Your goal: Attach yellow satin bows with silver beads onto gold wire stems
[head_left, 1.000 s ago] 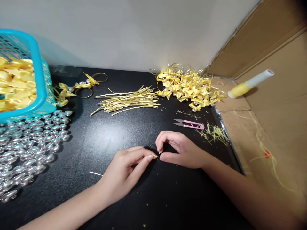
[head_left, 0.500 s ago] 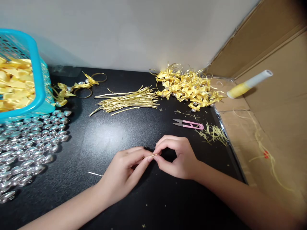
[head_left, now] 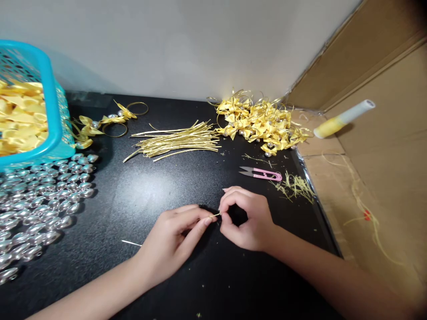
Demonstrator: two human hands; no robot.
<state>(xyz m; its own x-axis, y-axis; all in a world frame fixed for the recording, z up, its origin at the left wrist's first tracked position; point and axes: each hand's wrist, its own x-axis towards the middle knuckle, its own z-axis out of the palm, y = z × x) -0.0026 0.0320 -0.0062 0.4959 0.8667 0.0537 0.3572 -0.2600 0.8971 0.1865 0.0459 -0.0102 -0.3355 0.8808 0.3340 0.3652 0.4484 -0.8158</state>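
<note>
My left hand (head_left: pixel 173 238) and my right hand (head_left: pixel 245 218) meet at the middle of the black table (head_left: pixel 150 195). Both are closed in a pinch on a thin gold wire (head_left: pixel 216 215) that shows between their fingertips. A short pale wire end (head_left: pixel 131 242) sticks out to the left of my left wrist. What else my left fingers cover is hidden.
A bundle of gold wires (head_left: pixel 173 140) lies behind the hands. Pink thread snips (head_left: pixel 262 174) lie to the right, with yellow scraps (head_left: pixel 295 186). A pile of yellow bows (head_left: pixel 260 122) sits at the back, silver beads (head_left: pixel 40 204) at the left, a blue basket (head_left: pixel 53 111) of ribbon behind them. Cardboard (head_left: pixel 383 155) stands at the right.
My right hand has slid left and curled tighter, bringing its fingertips onto the gold wire at my left fingertips. My left hand has hardly moved.
</note>
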